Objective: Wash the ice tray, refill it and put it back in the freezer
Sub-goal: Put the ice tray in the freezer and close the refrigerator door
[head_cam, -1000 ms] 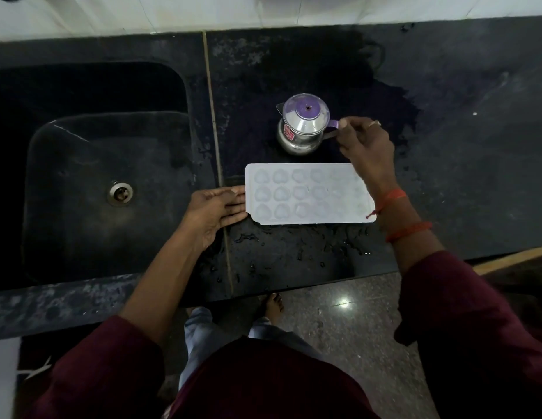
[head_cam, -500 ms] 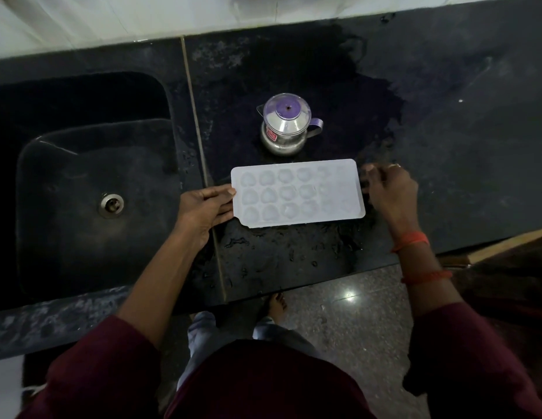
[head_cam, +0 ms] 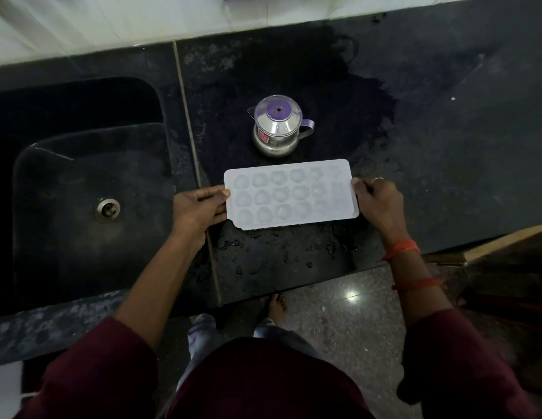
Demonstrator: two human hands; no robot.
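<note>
A white ice tray with rows of rounded cells lies flat on the black counter, just right of the sink. My left hand grips its left short edge, thumb on top. My right hand pinches its right short edge with curled fingers. Whether the cells hold water is hard to tell. A small steel jug with a purple lid and handle stands right behind the tray, untouched.
A dark sink with a metal drain lies to the left. Water drops spot the counter in front of the tray. A white tiled wall runs behind. A wooden edge sticks out at the right.
My right hand let go of the jug's handle, came down and took the tray's right edge. My left hand stayed on the left edge.
</note>
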